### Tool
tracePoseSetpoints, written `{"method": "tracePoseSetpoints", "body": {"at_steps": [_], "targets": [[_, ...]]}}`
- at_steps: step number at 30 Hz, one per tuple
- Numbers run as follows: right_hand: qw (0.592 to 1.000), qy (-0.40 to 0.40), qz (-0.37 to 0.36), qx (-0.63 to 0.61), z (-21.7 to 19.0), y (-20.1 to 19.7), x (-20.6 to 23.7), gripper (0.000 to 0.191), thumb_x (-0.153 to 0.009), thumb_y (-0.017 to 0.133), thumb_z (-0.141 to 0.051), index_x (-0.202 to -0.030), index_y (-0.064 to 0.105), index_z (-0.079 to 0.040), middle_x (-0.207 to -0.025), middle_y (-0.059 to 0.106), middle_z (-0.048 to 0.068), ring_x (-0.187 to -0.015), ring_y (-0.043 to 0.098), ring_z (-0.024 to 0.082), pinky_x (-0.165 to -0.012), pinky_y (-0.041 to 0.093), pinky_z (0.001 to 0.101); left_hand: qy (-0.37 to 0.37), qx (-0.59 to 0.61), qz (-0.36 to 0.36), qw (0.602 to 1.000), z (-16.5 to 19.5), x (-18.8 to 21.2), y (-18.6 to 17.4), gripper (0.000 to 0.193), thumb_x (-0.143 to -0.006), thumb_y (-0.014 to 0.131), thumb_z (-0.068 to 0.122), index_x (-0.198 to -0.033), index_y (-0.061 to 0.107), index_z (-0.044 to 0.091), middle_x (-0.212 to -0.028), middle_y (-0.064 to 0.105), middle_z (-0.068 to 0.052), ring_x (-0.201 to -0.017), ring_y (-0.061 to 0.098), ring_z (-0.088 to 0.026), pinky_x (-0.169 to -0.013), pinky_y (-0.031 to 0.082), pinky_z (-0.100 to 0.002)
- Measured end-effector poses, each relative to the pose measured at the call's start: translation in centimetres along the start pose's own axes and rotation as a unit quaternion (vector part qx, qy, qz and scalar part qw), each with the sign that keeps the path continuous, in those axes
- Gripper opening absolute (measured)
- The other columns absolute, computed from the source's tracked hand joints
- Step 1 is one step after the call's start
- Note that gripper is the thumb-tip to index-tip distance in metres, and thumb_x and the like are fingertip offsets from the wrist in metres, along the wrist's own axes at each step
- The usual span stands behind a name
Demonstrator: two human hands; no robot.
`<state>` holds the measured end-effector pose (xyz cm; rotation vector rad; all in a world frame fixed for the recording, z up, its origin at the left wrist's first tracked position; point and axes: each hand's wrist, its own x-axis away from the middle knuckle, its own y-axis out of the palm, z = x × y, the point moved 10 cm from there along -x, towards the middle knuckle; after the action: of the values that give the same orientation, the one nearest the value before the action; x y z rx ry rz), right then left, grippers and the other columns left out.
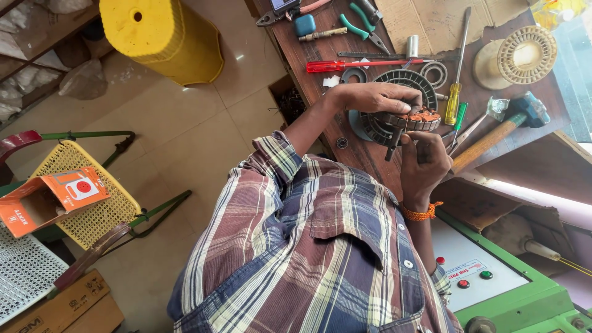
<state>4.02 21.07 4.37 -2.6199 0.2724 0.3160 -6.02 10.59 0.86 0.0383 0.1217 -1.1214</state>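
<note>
Nearest the body, the right hand (422, 163) pinches a dark tool (394, 143) under the wound stator (414, 118). Beyond it, the left hand (376, 97) clasps the stator's rim from above, holding it just over the worktop (370, 157), level.

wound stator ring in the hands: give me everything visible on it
The wound stator ring is a round, dark slotted metal core with orange-copper coils showing on top. It is held roughly level above the wooden workbench, over a ribbed grey round housing. The left hand grips its far rim from above; the right hand meets its near edge from below with a dark tool.
</note>
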Motion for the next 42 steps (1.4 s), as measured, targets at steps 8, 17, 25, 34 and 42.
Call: {"method": "tracePoseSetpoints", "body": {"at_steps": [8, 17, 25, 34, 42], "targets": [[1.000, 0.005, -0.008, 0.002, -0.4, 0.2, -0.1, 0.010, -0.100, 0.080, -0.003, -0.103, 0.070, -0.001, -0.065, 0.047, -0.004, -0.060, 0.037, 0.002, -0.056, 0.026, 0.0240, 0.008, -0.004, -0.006, 1.000, -0.1, 0.0, -0.1, 0.023, -0.106, 0.052, 0.024, -0.117, 0.055, 0.005, -0.106, 0.054, -0.002, -0.104, 0.051, -0.013, -0.097, 0.043, -0.033], [0.999, -0.019, -0.028, 0.003, -1.1, 0.7, 0.2, 0.012, -0.095, 0.080, 0.002, -0.103, 0.071, 0.000, -0.063, 0.047, -0.004, -0.058, 0.039, 0.003, -0.054, 0.028, 0.0243, 0.005, 0.008, -0.013, 1.000, -1.1, 0.6, -0.1, 0.022, -0.105, 0.051, 0.022, -0.117, 0.055, 0.003, -0.108, 0.052, -0.002, -0.103, 0.049, -0.012, -0.095, 0.044, -0.030], [1.000, 0.004, -0.013, -0.023, -0.1, 0.0, 0.4, 0.010, -0.098, 0.078, 0.002, -0.102, 0.070, 0.000, -0.067, 0.051, -0.004, -0.061, 0.039, 0.003, -0.056, 0.029, 0.0238, 0.015, 0.001, -0.017, 1.000, -1.4, 0.7, -0.2, 0.019, -0.107, 0.050, 0.021, -0.114, 0.053, 0.003, -0.105, 0.050, -0.001, -0.100, 0.047, -0.012, -0.093, 0.043, -0.029], [0.993, -0.097, -0.053, 0.040, -1.5, 0.8, 0.9, 0.011, -0.093, 0.072, 0.007, -0.103, 0.072, 0.002, -0.082, 0.068, 0.010, -0.070, 0.065, 0.014, -0.062, 0.048, 0.0278, 0.003, -0.017, -0.017, 1.000, -0.9, 1.0, -0.2, 0.019, -0.108, 0.049, 0.021, -0.113, 0.053, 0.003, -0.105, 0.050, -0.002, -0.100, 0.048, -0.012, -0.094, 0.044, -0.030], [0.991, -0.108, -0.042, 0.061, 0.4, 0.9, 1.6, 0.016, -0.087, 0.068, 0.011, -0.099, 0.074, 0.003, -0.079, 0.068, 0.013, -0.067, 0.067, 0.020, -0.061, 0.049, 0.0321, 0.016, -0.220, 0.152, 0.963, 3.6, 2.1, -0.6, 0.031, -0.095, 0.070, 0.032, -0.113, 0.061, 0.008, -0.107, 0.059, -0.006, -0.105, 0.058, -0.021, -0.098, 0.048, -0.039]]}}
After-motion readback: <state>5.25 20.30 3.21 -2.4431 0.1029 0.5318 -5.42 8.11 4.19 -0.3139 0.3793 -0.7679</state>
